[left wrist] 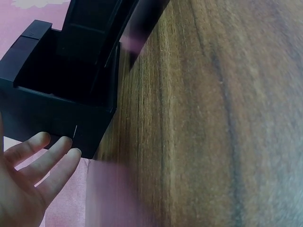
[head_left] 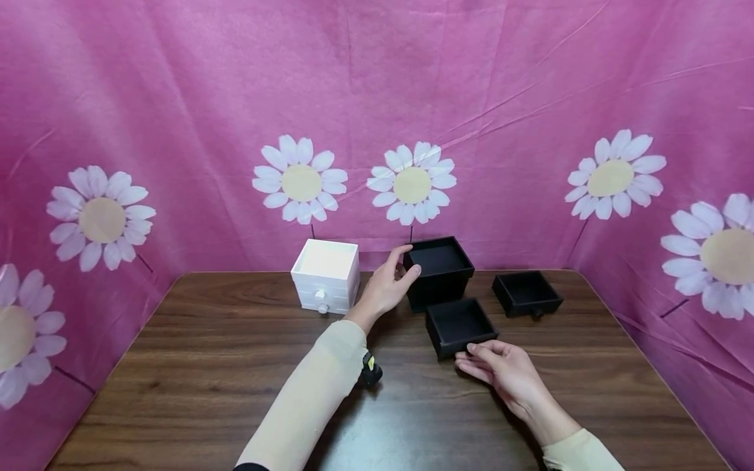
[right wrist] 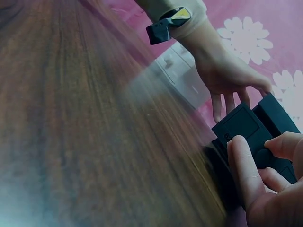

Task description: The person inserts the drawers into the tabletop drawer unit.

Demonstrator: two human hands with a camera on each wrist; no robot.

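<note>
A black box (head_left: 440, 288) with an open top tray stands at the back centre of the table. My left hand (head_left: 384, 286) touches its left side, the thumb at the front corner and the index finger at the rim. In the left wrist view, three extended fingers lie against the box's side, beside its hollow front. Just before the box is a black drawer (head_left: 433, 335), empty inside. My right hand (head_left: 511, 374) holds this drawer by its front, thumb and fingers around the round knob (right wrist: 263, 158). The drawer overlaps the box's opening in the left wrist view.
A second black drawer (head_left: 527, 302) with a knob lies on the wooden table (head_left: 235, 340) to the right. Left of the black box stands a white box (head_left: 318, 285) with two knobs. A pink flowered cloth (head_left: 377, 98) hangs behind and at both sides.
</note>
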